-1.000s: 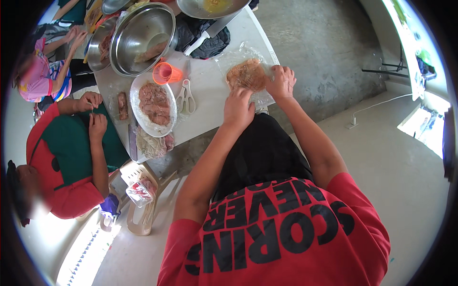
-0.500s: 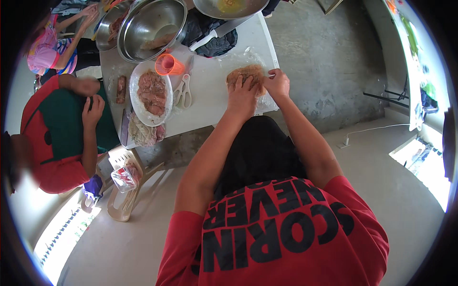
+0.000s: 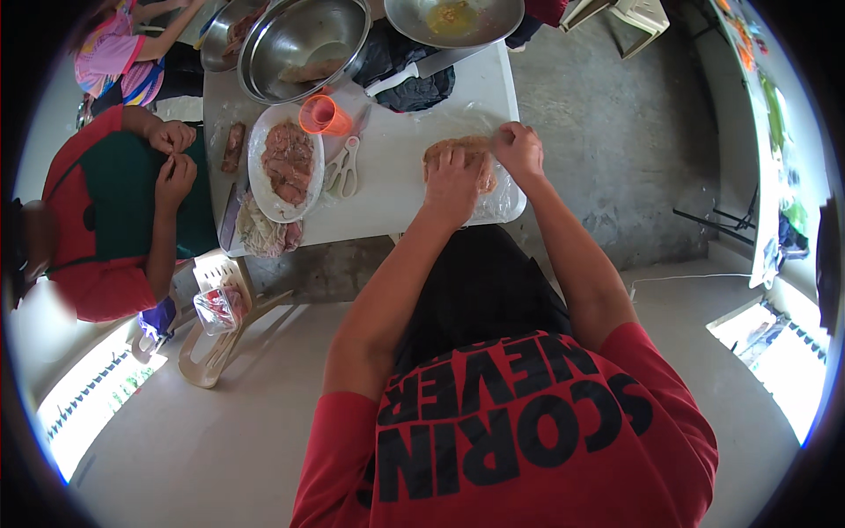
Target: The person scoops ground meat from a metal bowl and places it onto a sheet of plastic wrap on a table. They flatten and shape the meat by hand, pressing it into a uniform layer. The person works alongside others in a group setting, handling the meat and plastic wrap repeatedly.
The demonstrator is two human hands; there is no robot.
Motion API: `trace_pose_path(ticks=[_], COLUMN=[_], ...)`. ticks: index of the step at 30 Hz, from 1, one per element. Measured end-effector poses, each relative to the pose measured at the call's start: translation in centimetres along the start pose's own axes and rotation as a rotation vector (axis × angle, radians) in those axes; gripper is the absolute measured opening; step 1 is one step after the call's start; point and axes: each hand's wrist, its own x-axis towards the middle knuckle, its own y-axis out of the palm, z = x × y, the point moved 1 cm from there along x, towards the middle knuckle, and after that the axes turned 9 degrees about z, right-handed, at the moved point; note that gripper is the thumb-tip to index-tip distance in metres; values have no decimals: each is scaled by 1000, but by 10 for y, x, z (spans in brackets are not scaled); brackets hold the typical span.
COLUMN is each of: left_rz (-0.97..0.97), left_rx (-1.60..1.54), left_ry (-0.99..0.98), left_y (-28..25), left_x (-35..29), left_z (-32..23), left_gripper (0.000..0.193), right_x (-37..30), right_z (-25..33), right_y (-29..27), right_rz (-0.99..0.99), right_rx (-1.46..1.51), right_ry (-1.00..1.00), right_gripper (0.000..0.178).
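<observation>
A flattened brownish meat mixture [image 3: 458,146] lies on a sheet of clear plastic wrap [image 3: 498,204] near the table's right edge. Across its top, my left hand [image 3: 453,183] curls its fingers over the meat, the fingers drawn close together. Just right of the meat, my right hand [image 3: 519,153] is closed in a pinch at the wrap's edge; its fingertips hide most of what they hold. White-handled scissors [image 3: 343,167] lie left of my hands, beside a white oval dish [image 3: 257,176] of raw meat slices [image 3: 289,163].
An orange cup [image 3: 323,115] stands by the dish. Behind are a large steel bowl [image 3: 350,55], a metal pan [image 3: 502,31], and a white-handled knife [image 3: 414,72] on black plastic. A wrapped roll [image 3: 233,147] and cloth [image 3: 260,231] lie left. A person [image 3: 97,211] sits at the left side.
The view has shifted slightly, so the table appears lower and further right. My left fingers, spread before, are now curled closer together on the meat. The person at left has brought both hands together.
</observation>
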Motion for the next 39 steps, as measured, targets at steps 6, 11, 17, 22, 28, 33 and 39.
trace_pose_path(ticks=[6, 11, 17, 22, 28, 33, 39], left_rz=[-77, -61, -67, -141, 71, -14, 114], left_rx=[-26, 6, -64, -20, 100, 84, 101], left_ry=[-3, -26, -35, -131, -142, -252, -165], left_y=[6, 8, 6, 18, 4, 1, -1], left_x=[11, 11, 13, 20, 5, 0, -25], left_z=[2, 3, 2, 25, 59, 68, 47], left_gripper=[68, 72, 69, 67, 65, 63, 63], right_x=[26, 31, 31, -12, -31, -29, -56], right_z=[13, 19, 12, 24, 5, 2, 20], right_y=[15, 4, -16, 7, 20, 4, 12], right_rz=[135, 259, 117, 79, 329, 259, 350], right_rx=[-167, -201, -182, -115, -465, -479, -427], right_ry=[-144, -98, -194, -669, -605, -506, -601], right_gripper=[14, 16, 13, 36, 63, 58, 60])
